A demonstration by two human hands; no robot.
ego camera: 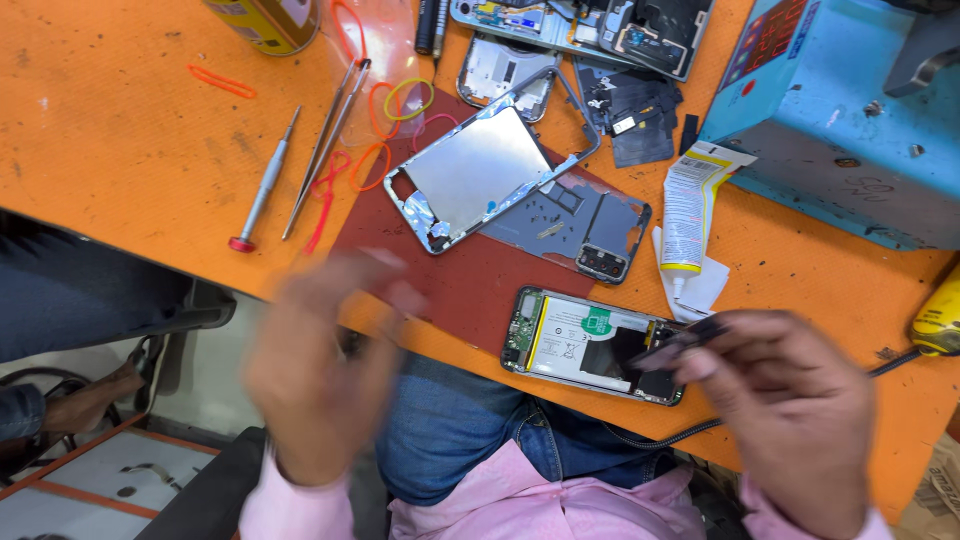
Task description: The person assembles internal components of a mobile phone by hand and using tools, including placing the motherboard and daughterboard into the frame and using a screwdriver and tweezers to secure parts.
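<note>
An opened phone [590, 345] with its battery and circuit board exposed lies at the near edge of the orange table [130, 140]. My right hand [790, 410] hovers over the phone's right end, pinching a small dark part [690, 340]. My left hand [320, 370] is blurred, raised off the table's near edge to the left of the phone, fingers loosely curled with nothing visible in them. A metal phone frame [490, 170] and a grey back cover [575, 225] rest on a dark red mat [470, 275] farther in.
A screwdriver [263, 185], tweezers [325, 145] and several rubber bands [395, 105] lie to the left. A glue tube [688, 205] sits right of the mat, a blue machine [840, 110] at the far right, more phone parts [590, 30] at the back, a yellow tool [938, 320] at the right edge.
</note>
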